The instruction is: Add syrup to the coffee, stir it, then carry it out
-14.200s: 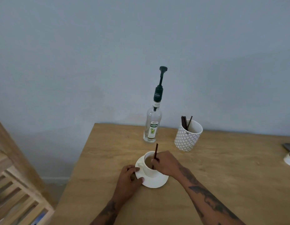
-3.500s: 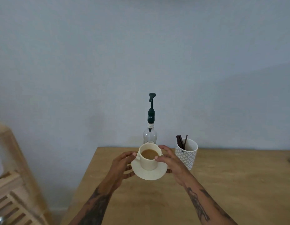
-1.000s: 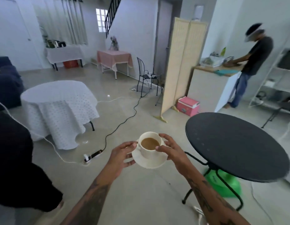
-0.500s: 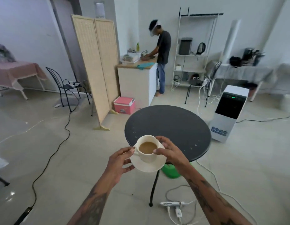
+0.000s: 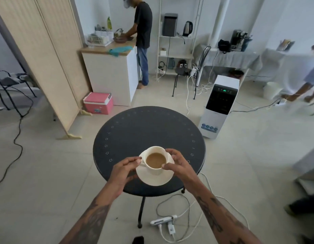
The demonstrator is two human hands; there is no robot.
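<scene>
The person has closed in on the round black desk (image 5: 149, 136); left hand (image 5: 123, 170) and right hand (image 5: 178, 167) each keep a closed grip on the saucer (image 5: 155, 179) and coffee cup (image 5: 156, 160) (above the near edge); set-down looks imminent.

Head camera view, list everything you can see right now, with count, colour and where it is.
Cup: one, cream, holding coffee, on saucer.
Saucer: one, cream, over near edge of table.
Round table: one, black, centre.
Folding screen: one, beige, left.
Cooler box: one, pink, on the floor beside counter.
Counter: one, white, behind.
Air cooler: one, white and black, right.
Power strip: one, white, on the floor.
Standing person: one, dark shirt, at counter.
Left hand: holds saucer.
Right hand: fingers on cup.
</scene>
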